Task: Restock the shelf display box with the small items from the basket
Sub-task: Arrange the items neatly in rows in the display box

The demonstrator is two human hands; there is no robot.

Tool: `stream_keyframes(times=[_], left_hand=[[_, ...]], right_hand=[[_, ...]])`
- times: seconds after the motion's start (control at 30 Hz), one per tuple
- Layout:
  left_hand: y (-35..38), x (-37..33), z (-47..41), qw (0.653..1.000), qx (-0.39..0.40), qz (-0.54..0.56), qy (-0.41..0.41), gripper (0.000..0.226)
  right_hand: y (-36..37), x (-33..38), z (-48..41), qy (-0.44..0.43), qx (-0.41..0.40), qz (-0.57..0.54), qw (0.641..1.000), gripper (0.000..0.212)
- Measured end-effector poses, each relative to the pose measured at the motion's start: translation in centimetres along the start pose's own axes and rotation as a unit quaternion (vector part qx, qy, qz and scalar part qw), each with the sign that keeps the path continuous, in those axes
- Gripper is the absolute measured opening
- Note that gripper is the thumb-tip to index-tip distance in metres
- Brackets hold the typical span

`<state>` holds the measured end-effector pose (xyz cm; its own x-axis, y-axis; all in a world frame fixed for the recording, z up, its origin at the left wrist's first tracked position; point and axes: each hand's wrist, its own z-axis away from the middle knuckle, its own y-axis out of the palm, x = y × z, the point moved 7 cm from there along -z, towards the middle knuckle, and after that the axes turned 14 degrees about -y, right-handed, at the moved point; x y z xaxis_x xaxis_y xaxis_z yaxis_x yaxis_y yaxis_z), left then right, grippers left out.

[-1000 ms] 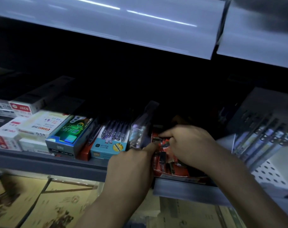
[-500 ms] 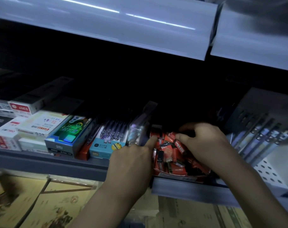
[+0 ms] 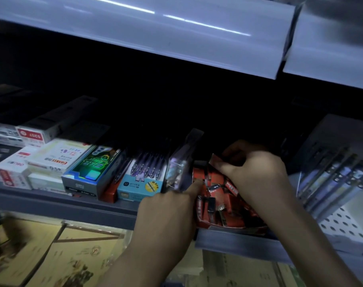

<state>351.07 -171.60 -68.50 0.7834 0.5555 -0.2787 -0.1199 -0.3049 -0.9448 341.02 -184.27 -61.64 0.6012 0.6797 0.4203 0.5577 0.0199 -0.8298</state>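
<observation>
The red display box (image 3: pixel 228 225) sits on the shelf's front edge, filled with several small red packets (image 3: pixel 217 195) lying jumbled. My left hand (image 3: pixel 168 212) is at the box's front left corner, fingers curled against it and the index finger stretched onto the packets. My right hand (image 3: pixel 257 175) hovers over the back of the box and pinches one small red packet (image 3: pixel 215 160) between thumb and fingers, just above the pile. The basket is out of view.
A clear plastic pack (image 3: pixel 180 168) leans right beside the box's left wall. Left of it stand a blue pen box (image 3: pixel 141 183) and a green box (image 3: pixel 93 168). Pen racks (image 3: pixel 332 179) crowd the right. The upper shelf (image 3: pixel 176 34) overhangs closely. Cardboard boxes (image 3: pixel 52 255) lie below.
My right hand has moved from the box's left side to the right and back, and has lifted a red packet. My left hand has stayed at the box's corner.
</observation>
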Motion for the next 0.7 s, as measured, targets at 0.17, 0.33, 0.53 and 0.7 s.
stream_keyframes(times=[0.17, 0.33, 0.53, 0.7], left_hand=[[0.2, 0.3, 0.2, 1.0, 0.018, 0.013, -0.002, 0.069], [0.1, 0.5, 0.3, 0.998, 0.03, 0.051, -0.01, 0.065], [-0.5, 0.8, 0.5, 0.998, 0.005, 0.063, -0.009, 0.058], [-0.4, 1.1, 1.1, 0.997, -0.025, 0.075, -0.013, 0.052]], right_hand=[[1.1, 2.5, 0.2, -0.088, 0.025, 0.19, 0.978, 0.024], [3.5, 3.4, 0.3, -0.172, 0.059, 0.163, 0.97, 0.02], [3.6, 3.1, 0.7, -0.187, 0.085, 0.062, 0.977, 0.022], [4.0, 2.6, 0.3, -0.17, 0.084, 0.051, 0.98, 0.026]])
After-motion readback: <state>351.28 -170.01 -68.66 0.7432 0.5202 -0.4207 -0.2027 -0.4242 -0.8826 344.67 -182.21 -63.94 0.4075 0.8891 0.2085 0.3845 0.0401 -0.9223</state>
